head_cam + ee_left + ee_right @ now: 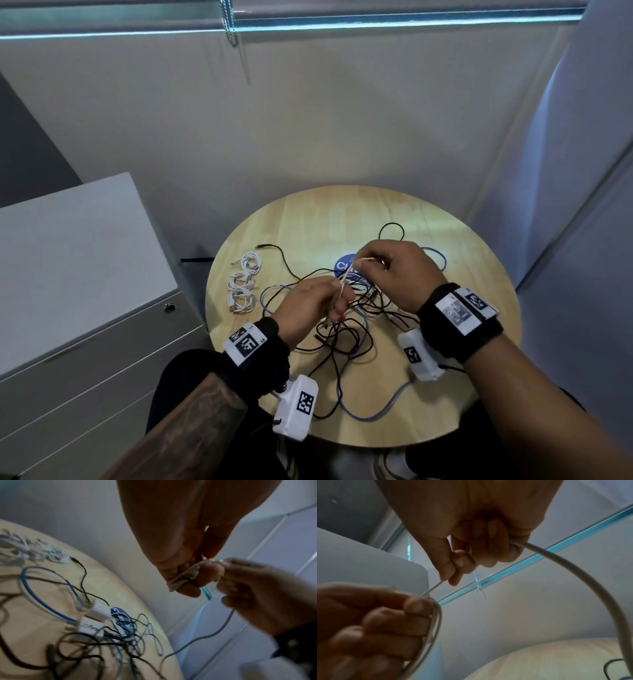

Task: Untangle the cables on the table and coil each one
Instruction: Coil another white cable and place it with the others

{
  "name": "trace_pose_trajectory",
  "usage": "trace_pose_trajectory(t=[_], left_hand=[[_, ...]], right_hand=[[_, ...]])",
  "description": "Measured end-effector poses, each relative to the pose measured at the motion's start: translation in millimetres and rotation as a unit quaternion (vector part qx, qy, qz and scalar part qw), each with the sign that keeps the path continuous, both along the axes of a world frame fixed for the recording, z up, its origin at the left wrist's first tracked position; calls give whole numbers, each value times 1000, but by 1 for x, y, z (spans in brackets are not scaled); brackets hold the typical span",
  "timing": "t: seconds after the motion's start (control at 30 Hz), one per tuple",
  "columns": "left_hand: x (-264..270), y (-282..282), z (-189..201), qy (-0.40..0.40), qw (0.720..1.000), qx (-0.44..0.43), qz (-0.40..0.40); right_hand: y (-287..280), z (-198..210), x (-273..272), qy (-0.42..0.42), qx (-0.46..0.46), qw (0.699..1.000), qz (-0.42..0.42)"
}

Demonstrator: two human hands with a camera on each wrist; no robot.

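Observation:
Above a round wooden table [479, 260], both hands work one thin white cable [346, 277]. My left hand [317, 305] grips several loops of it bunched in curled fingers [185, 577]. My right hand [394, 270] pinches the same white cable [573, 566] between thumb and forefinger, a short way up and to the right. A taut stretch of it runs between the two hands [433, 588]. Below them lies a tangle of black cables [342, 329] and blue cables [373, 411]. Three coiled white cables [244, 284] lie in a row at the table's left.
A blue round sticker [346, 265] sits under the tangle near the table's middle. A grey drawer cabinet [85, 291] stands close on the left. White walls close off the back and right. A white USB plug [97, 610] lies among the cables.

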State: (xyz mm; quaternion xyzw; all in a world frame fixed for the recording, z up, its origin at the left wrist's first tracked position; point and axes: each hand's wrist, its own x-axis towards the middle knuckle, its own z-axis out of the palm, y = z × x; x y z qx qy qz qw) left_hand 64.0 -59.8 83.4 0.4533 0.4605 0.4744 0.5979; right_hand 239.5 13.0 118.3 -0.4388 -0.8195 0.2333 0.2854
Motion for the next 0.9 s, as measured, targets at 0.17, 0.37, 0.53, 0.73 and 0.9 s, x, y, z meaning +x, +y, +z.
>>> trace_pose_trajectory(t=[0.17,0.37,0.53,0.73,0.9], left_hand=[[-4,5,27,-264,964,-19,-11],[-17,26,3,-269,939,8,214],[-25,26,-17,59,964,87,244],[-6,7,-18,141,988,55,43],[2,-2,1,-73,997,14,-11]], right_hand=[[-2,-36,-7,67,-92,993,39],[-27,-56,-15,-39,-117,982,142],[-38,-28,-12,-16,-137,976,166],[-13,3,3,52,-92,991,88],[-1,-12,6,153,-124,980,31]])
